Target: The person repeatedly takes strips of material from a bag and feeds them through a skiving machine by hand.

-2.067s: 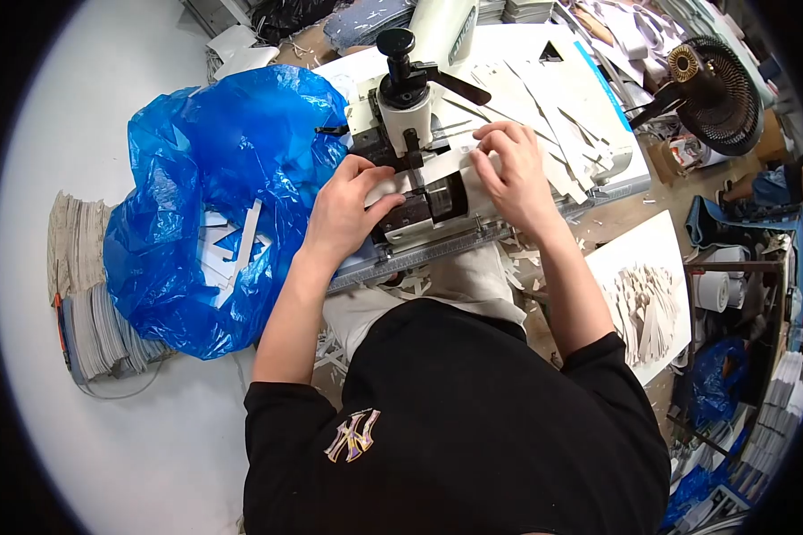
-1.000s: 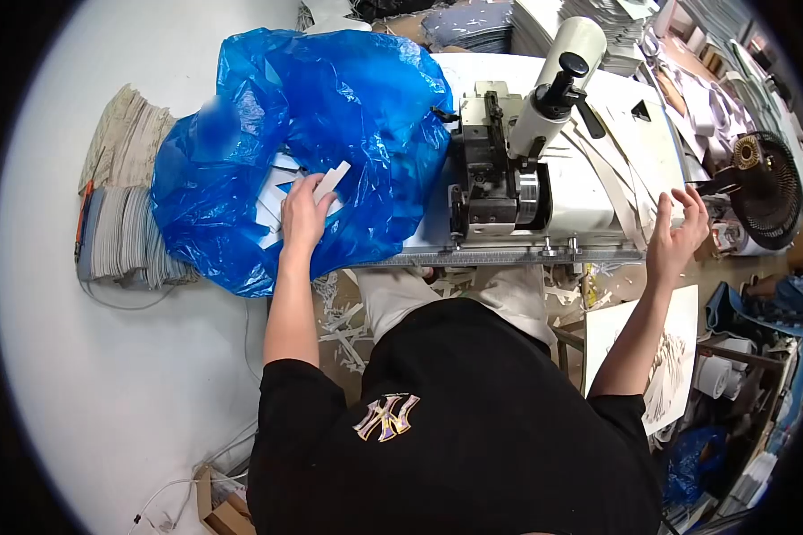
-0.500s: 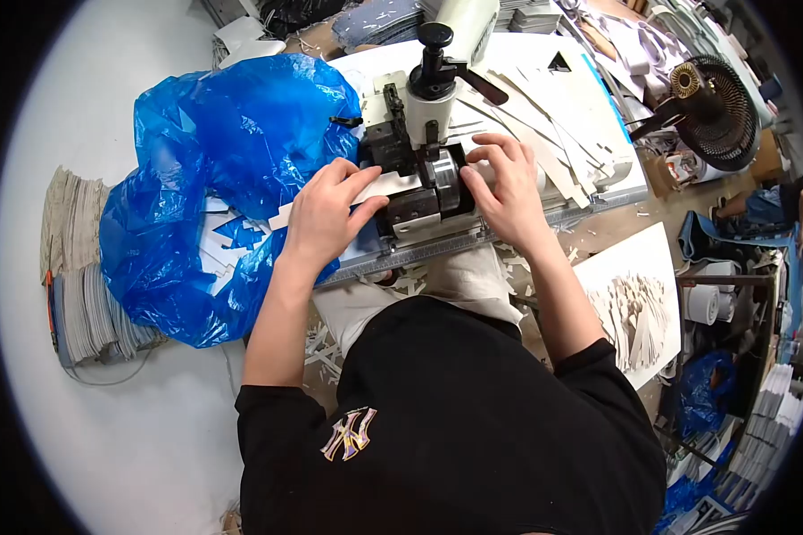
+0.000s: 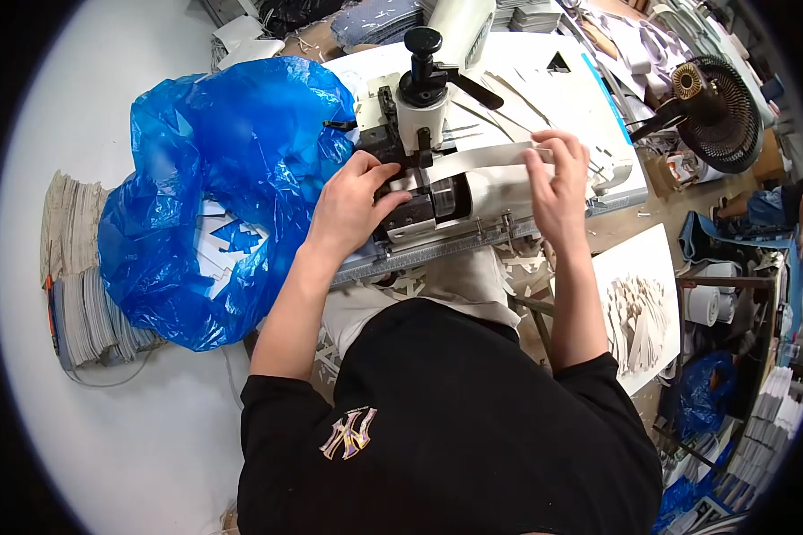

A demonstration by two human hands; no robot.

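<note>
A pale, flat strip [image 4: 482, 160] runs through the machine [image 4: 419, 116], a white one with a black knob on top, and arches out to the right. At its left end, my left hand [image 4: 350, 205] has thumb and forefinger on either side of the strip, close to the black metal feed plate. My right hand [image 4: 560, 183] pinches the other end between thumb and fingers, to the right of the machine head. Below the strip sits a round metal part [image 4: 446, 196] of the machine.
On the left, a blue plastic bag [image 4: 161, 267] holds white pieces. Cut strips [image 4: 638, 312] lie on a white board at right. A black fan [image 4: 718, 111] stands at upper right, and stacked sheets [image 4: 98, 316] at far left. A metal ruler [image 4: 401, 260] edges the table.
My right hand has moved right and up from the machine head, with the strip now drawn out to it. My left hand has shifted slightly right, and the strip's trailing length there has shortened.
</note>
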